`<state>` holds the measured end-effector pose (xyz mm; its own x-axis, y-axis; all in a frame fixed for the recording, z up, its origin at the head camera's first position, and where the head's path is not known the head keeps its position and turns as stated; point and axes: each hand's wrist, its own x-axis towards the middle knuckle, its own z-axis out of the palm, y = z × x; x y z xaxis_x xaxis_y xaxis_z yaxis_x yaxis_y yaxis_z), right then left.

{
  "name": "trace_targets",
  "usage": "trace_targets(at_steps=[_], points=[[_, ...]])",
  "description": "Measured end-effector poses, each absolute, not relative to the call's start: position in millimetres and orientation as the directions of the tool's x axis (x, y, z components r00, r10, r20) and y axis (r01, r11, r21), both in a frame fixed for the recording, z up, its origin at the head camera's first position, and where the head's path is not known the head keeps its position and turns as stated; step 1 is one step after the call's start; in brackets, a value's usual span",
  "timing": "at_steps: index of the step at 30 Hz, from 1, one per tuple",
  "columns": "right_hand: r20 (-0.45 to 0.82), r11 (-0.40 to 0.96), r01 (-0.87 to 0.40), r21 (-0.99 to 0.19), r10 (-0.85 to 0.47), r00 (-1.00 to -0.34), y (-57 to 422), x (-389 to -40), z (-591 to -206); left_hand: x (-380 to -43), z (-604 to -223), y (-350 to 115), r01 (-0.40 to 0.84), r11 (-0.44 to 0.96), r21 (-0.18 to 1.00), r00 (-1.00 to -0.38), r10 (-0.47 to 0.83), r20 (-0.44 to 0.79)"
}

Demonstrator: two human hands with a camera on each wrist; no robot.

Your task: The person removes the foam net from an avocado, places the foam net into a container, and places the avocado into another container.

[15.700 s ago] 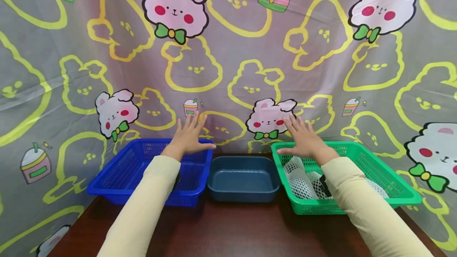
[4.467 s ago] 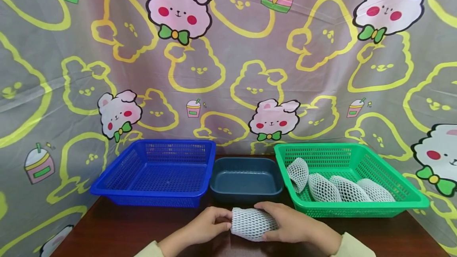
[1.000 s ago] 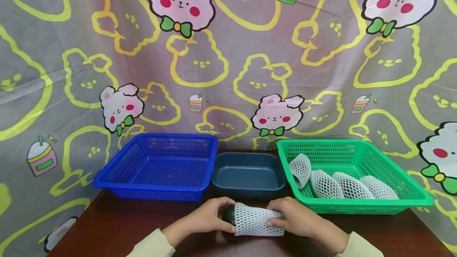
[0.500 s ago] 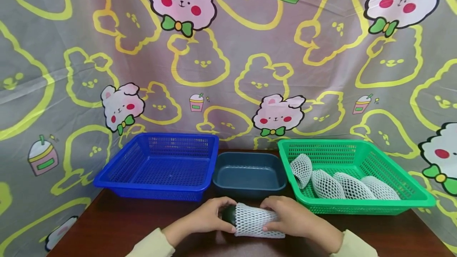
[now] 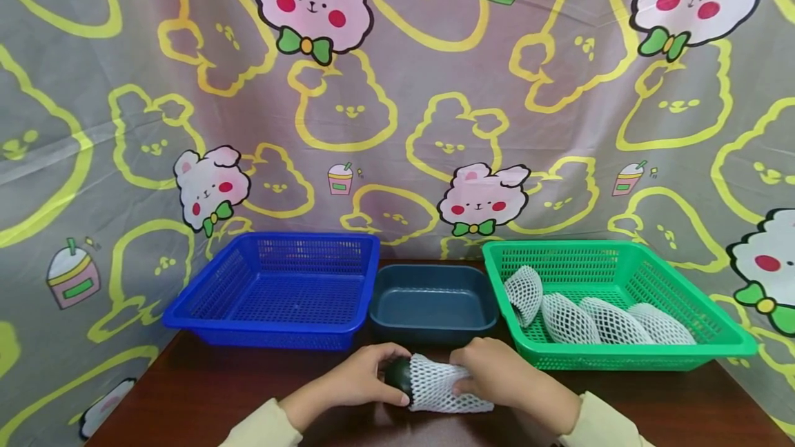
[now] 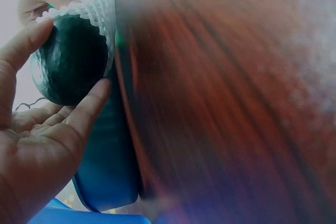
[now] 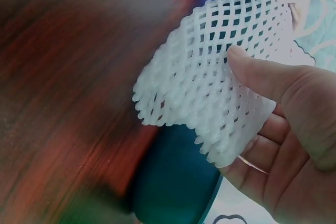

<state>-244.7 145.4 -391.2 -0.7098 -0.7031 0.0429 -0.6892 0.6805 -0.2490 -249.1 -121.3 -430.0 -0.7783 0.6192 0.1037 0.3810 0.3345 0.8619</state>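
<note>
My left hand grips the bare end of a dark green avocado, thumb on the near side and fingers on the far side. In the left wrist view the avocado shows bumpy skin, its other end inside a white foam net sleeve. My right hand pinches the sleeve near its right end. In the right wrist view the thumb presses on the net, with fingers behind it; the sleeve's near end hangs open and looks flattened. Both hands are low over the front of the table.
A blue basket with nothing in it stands left. A dark blue-grey tray sits in the middle. The green basket at right holds several netted pieces. Behind hangs a rabbit-print curtain; the brown table lies beneath.
Earlier both hands were spread over the baskets, then held the fully netted piece. Since then the avocado's left end has come out; over the last second my right hand has shifted slightly left along the sleeve.
</note>
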Motion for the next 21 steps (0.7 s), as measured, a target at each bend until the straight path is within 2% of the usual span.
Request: trace_targets(at_steps=[12,21], points=[[0.095,0.640,-0.711,-0.291,-0.720,-0.687,153,-243,-378,-243,-425,-131,0.361,0.303,0.882,-0.783,0.612,0.110],[0.148,0.662,-0.692,-0.287,-0.683,-0.715,160,-245,-358,-241,-420,-144,0.324,0.322,0.889,-0.813,0.575,0.088]])
